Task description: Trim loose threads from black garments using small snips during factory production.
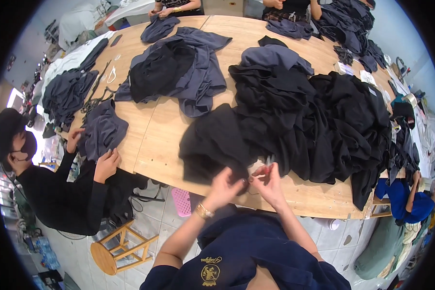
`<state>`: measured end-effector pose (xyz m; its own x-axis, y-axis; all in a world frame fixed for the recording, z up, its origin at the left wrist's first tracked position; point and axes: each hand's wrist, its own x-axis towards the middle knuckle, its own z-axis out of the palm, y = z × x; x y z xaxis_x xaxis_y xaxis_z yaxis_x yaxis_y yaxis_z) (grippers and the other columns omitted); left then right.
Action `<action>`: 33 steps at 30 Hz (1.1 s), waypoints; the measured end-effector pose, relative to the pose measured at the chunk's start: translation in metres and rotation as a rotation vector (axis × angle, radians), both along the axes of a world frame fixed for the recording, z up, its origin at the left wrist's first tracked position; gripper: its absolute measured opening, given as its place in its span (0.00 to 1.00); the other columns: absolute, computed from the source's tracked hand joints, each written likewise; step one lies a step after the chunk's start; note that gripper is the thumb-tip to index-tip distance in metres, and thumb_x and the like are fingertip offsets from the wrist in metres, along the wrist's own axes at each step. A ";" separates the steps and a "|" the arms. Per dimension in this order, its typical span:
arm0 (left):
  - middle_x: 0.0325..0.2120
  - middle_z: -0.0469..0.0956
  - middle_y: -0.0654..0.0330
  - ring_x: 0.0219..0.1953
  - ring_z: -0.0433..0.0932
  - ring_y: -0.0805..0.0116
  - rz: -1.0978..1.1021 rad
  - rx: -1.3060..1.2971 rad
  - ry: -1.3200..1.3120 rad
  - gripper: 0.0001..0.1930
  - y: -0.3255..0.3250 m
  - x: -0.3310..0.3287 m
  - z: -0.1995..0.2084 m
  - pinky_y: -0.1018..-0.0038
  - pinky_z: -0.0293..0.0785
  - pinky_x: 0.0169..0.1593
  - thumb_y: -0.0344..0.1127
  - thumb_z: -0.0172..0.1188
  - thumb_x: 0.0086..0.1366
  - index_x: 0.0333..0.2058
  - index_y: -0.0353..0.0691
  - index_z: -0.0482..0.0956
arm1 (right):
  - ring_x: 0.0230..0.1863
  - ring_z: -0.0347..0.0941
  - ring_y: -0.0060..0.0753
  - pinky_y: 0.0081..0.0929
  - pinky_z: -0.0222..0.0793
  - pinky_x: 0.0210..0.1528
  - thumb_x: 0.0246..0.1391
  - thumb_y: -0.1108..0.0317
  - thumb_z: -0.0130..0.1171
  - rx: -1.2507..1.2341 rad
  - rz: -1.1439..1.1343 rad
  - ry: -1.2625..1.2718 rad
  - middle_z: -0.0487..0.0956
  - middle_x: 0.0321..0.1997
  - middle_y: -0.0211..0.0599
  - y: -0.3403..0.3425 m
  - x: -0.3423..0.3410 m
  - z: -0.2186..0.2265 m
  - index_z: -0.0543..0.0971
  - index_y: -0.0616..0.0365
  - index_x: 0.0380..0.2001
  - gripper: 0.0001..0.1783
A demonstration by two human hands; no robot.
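A black garment point(212, 145) is spread at the table's near edge. My left hand point(224, 187) is closed on its lower edge, with the fingers slightly blurred. Close beside it on the right, my right hand point(269, 186) is closed around a small tool point(270, 159) with a red part and a pale, narrow tip; its exact kind is too small to tell. Just beyond both hands lies a large heap of black garments point(280, 96), touching the garment I hold.
A wooden table point(164, 140) bears a grey and black garment pile point(179, 72). At the left, a person point(58, 188) handles grey cloth point(104, 128). Two more people work across the table. A wooden stool point(108, 253) and a pink plastic piece point(181, 202) are below at the left.
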<state>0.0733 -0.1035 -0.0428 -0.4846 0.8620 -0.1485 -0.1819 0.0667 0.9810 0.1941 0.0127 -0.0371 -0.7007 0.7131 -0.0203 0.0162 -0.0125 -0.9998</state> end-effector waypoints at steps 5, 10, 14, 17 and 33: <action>0.37 0.73 0.64 0.38 0.72 0.74 0.177 0.227 -0.968 0.11 -0.022 0.042 -0.036 0.78 0.68 0.40 0.32 0.56 0.61 0.43 0.42 0.72 | 0.30 0.62 0.26 0.24 0.63 0.34 0.41 0.65 0.68 0.142 0.039 -0.095 0.66 0.28 0.33 -0.013 -0.003 -0.034 0.63 0.60 0.34 0.25; 0.37 0.75 0.65 0.36 0.72 0.72 0.319 0.162 -1.128 0.19 -0.026 0.014 -0.027 0.75 0.67 0.40 0.52 0.55 0.62 0.44 0.46 0.72 | 0.28 0.55 0.21 0.17 0.56 0.31 0.39 0.69 0.69 0.254 0.092 -0.162 0.60 0.27 0.26 -0.020 0.000 0.011 0.61 0.57 0.31 0.24; 0.41 0.76 0.63 0.40 0.74 0.70 0.492 0.241 -0.813 0.20 -0.015 -0.029 0.021 0.74 0.70 0.37 0.53 0.50 0.65 0.46 0.44 0.72 | 0.27 0.53 0.20 0.17 0.54 0.29 0.37 0.68 0.70 0.295 0.041 -0.078 0.57 0.25 0.26 -0.015 -0.003 0.024 0.58 0.55 0.27 0.27; 0.38 0.78 0.60 0.39 0.77 0.66 0.349 0.386 -0.825 0.21 -0.017 -0.044 0.036 0.67 0.75 0.41 0.52 0.43 0.68 0.45 0.42 0.73 | 0.28 0.56 0.22 0.19 0.57 0.31 0.37 0.66 0.71 0.333 0.048 -0.161 0.61 0.26 0.28 -0.011 -0.001 0.025 0.60 0.56 0.30 0.28; 0.42 0.77 0.57 0.41 0.78 0.64 0.535 0.517 -1.047 0.24 -0.019 -0.020 0.012 0.67 0.76 0.47 0.54 0.44 0.67 0.47 0.39 0.71 | 0.27 0.65 0.26 0.23 0.63 0.33 0.45 0.79 0.54 0.293 -0.068 -0.079 0.70 0.27 0.35 0.000 -0.011 0.007 0.65 0.60 0.34 0.12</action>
<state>0.0534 -0.1223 -0.0308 -0.6422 0.6685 -0.3749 -0.7642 -0.5966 0.2451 0.1833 0.0122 -0.0305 -0.6557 0.7418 0.1406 0.1033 0.2727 -0.9565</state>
